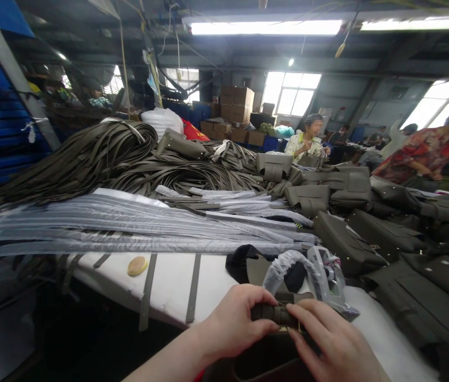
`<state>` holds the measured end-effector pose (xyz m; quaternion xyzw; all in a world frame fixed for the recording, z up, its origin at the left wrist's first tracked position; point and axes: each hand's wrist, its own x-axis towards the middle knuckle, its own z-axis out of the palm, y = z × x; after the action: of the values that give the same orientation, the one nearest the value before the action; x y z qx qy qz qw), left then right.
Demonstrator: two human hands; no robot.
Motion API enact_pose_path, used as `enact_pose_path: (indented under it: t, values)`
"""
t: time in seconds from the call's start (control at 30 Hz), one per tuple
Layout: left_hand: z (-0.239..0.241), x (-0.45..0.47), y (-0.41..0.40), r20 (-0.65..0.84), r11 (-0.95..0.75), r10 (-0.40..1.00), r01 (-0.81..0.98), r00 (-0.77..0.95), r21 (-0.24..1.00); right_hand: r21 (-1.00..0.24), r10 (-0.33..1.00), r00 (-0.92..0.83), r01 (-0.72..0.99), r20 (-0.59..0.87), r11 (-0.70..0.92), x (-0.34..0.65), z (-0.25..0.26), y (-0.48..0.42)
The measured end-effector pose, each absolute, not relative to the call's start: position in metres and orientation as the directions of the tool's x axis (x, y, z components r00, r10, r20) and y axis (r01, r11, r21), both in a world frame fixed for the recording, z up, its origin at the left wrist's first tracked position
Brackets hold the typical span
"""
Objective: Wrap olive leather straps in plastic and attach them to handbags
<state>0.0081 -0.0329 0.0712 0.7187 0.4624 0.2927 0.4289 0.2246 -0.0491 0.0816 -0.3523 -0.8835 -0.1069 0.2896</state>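
Note:
Low in the head view, my left hand [234, 321] pinches the left end of a dark olive leather strap [268, 314] between thumb and fingers. My right hand [328, 334] closes on the strap's other end, where thin gold-coloured metal shows. Below them is a dark olive handbag [266, 363], partly hidden by the hands and cut off by the frame's bottom edge. Just behind the hands, a handle wrapped in clear plastic [288, 262] arches up. A black bundle [242, 262] lies to its left, and a grey tool-like object [330, 278] stands to its right.
Plastic-sleeved straps [129, 228] stretch across the white table [172, 281]. A round gold-coloured disc [137, 266] and two loose straps lie nearer. Coiled olive straps [101, 148] heap up behind. Olive bags [352, 241] pile on the right. Several people [308, 143] are farther back.

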Motion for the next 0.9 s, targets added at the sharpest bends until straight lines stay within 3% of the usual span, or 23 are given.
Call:
enact_pose_path:
  t: [0.17,0.3,0.53,0.67,0.9]
  values:
    - [0.073,0.004,-0.035,0.015,-0.265,0.862,0.427,0.506,0.865,0.003,0.528,-0.652,0.631,0.544,0.776,0.225,0.086,-0.049]
    - [0.069,0.002,-0.039,-0.006,-0.177,0.879,0.338,0.476,0.924,0.065,0.429,-0.681,0.571,0.593,0.818,0.222,0.092,-0.05]
    - [0.062,0.002,-0.041,0.016,-0.117,0.911,0.22,0.413,0.968,-0.054,0.452,-0.626,0.547,0.635,0.835,0.218,0.089,-0.051]
    - [0.059,0.003,-0.042,0.072,-0.149,0.911,0.162,0.407,0.975,-0.196,0.544,-0.609,0.544,0.577,0.816,0.217,0.089,-0.051]
    - [0.055,0.001,-0.043,0.15,-0.281,0.9,0.279,0.41,0.918,-0.281,0.582,-0.579,0.529,0.571,0.801,0.209,0.09,-0.047]
